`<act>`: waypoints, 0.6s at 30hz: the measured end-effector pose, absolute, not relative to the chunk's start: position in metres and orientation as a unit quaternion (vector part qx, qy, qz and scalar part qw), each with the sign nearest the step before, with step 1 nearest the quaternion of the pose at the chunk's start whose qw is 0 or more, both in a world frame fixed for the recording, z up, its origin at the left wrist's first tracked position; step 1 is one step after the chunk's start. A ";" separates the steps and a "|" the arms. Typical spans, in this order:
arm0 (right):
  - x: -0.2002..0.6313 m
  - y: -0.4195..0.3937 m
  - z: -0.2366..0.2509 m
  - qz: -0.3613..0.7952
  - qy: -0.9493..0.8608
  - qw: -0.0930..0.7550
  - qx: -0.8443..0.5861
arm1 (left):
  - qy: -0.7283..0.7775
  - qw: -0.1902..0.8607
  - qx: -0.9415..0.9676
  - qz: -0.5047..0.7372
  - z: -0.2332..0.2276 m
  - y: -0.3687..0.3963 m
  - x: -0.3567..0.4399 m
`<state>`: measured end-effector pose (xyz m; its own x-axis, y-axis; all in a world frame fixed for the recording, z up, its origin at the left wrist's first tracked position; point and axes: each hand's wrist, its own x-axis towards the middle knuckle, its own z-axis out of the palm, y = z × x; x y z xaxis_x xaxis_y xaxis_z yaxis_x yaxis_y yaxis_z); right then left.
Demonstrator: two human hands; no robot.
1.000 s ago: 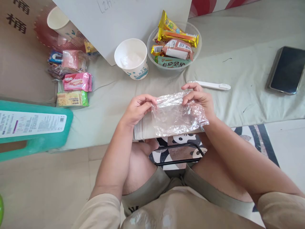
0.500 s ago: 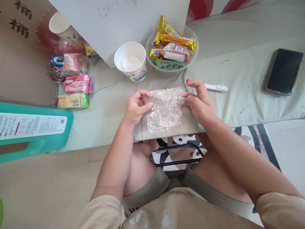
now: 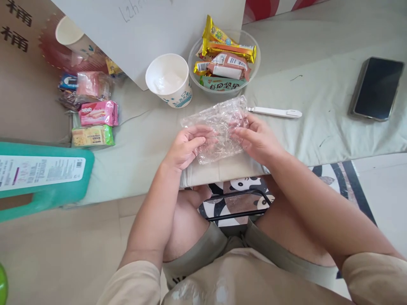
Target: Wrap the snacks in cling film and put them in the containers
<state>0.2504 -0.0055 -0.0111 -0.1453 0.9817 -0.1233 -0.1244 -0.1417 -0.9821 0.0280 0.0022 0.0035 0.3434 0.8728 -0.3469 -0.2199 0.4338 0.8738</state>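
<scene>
Gripping a crinkled clear plastic bag (image 3: 219,127) from both sides, the left hand (image 3: 186,146) and right hand (image 3: 257,140) have their fingers curled closed on its edges, above the near edge of the pale green cloth (image 3: 318,84). Just beyond the bag stand a white paper cup (image 3: 168,80) and a clear bowl (image 3: 254,63) of wrapped snacks; a white pen (image 3: 275,112) lies to the right.

The person wears a beige short-sleeved top; one sleeve (image 3: 133,281) ends above the elbow behind the left hand (image 3: 184,148), the other sleeve (image 3: 375,275) behind the right hand (image 3: 259,142). The forearms are bare. Below the hands, grey-beige shorts (image 3: 197,254) cover the thighs, with a small dark print at the left hem. The knees are bare.
</scene>
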 end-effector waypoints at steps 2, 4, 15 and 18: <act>0.247 -0.008 -0.004 0.638 -0.457 0.409 -0.465 | 0.429 0.725 0.379 0.383 0.003 0.002 0.029; 0.245 -0.011 0.001 0.631 -0.454 0.390 -0.493 | 0.442 0.712 0.400 0.372 0.002 0.003 0.030; 0.254 -0.016 0.000 0.599 -0.458 0.452 -0.476 | 0.451 0.643 0.444 0.430 0.002 0.004 0.029; 0.252 -0.016 0.003 0.621 -0.434 0.471 -0.453 | 0.430 0.643 0.434 0.462 0.007 0.004 0.028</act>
<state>0.2523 -0.0156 0.0029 -0.1476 0.9771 -0.1533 -0.1912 -0.1802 -0.9649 0.0284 0.0038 0.0069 0.2025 0.9674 -0.1520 -0.2205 0.1963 0.9554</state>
